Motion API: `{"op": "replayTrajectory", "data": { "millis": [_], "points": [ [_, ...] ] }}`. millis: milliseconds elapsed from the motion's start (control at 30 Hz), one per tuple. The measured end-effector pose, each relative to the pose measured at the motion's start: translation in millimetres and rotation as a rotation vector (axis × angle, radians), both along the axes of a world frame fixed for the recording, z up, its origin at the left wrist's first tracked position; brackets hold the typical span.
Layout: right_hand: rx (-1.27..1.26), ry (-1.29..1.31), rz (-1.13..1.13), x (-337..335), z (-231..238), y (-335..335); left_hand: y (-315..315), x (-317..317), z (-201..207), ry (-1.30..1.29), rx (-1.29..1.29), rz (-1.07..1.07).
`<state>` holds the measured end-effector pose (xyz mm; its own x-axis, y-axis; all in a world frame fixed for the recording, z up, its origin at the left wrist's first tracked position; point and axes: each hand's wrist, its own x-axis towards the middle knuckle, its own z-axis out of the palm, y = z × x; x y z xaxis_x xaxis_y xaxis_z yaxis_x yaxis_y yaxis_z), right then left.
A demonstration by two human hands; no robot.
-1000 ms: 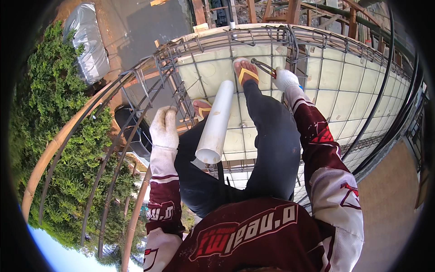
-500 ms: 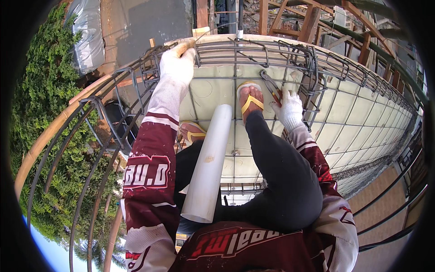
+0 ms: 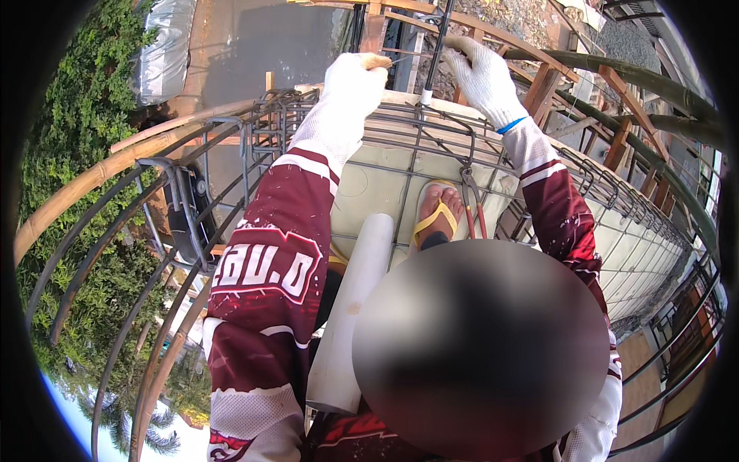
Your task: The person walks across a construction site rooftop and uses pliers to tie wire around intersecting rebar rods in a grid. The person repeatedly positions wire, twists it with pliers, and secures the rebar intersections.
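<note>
Both hands work at the cage top: your left hand [image 3: 352, 77] fists a wire [image 3: 400, 54], right hand [image 3: 483, 73] grips the rod [image 3: 440, 38]; hold it plumb.

Outdoor site high above ground, bright sun. Dense green trees [image 3: 69, 154] far below on the left, a grey paved yard [image 3: 277, 54] ahead with a plastic-wrapped bundle [image 3: 165, 46] at its edge. Bamboo poles [image 3: 100, 181] and timber scaffolding [image 3: 585, 92] ring the pale formwork deck [image 3: 369, 192].
</note>
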<state>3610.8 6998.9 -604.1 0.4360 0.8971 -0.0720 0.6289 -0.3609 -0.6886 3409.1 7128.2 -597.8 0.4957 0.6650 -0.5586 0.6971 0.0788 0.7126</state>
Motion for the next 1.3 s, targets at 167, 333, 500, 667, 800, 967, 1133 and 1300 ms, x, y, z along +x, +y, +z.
{"op": "replayTrajectory", "data": {
  "millis": [167, 333, 500, 667, 800, 967, 1133, 1300],
  "points": [
    [-0.049, 0.039, 0.149, 15, -12, 17, 19, -10, 16, -0.06, 0.02, -0.085],
    [0.036, 0.002, 0.17, 4, -42, 26, 13, -30, 13, 0.005, 0.319, -0.329],
    [-0.095, 0.284, 0.2, -2, -43, 16, 13, -40, 21, 0.149, 0.454, -0.39],
    [-0.123, 0.406, 0.092, 6, -54, 17, 25, -29, 24, 0.27, 0.583, -0.493],
    [-0.096, 0.482, -0.036, 20, -74, 23, 28, -12, 7, 0.316, 0.705, -0.522],
    [-0.268, 0.591, 0.077, 35, -86, 27, 32, 2, -12, 0.454, 0.595, -0.607],
    [-0.439, 0.921, 0.127, 15, -99, 17, 38, 12, -10, 0.511, 0.635, -0.799],
    [-0.4, 0.564, 0.327, -8, -124, 8, 41, 30, -7, 0.784, 0.551, -1.094]
  ]
}}
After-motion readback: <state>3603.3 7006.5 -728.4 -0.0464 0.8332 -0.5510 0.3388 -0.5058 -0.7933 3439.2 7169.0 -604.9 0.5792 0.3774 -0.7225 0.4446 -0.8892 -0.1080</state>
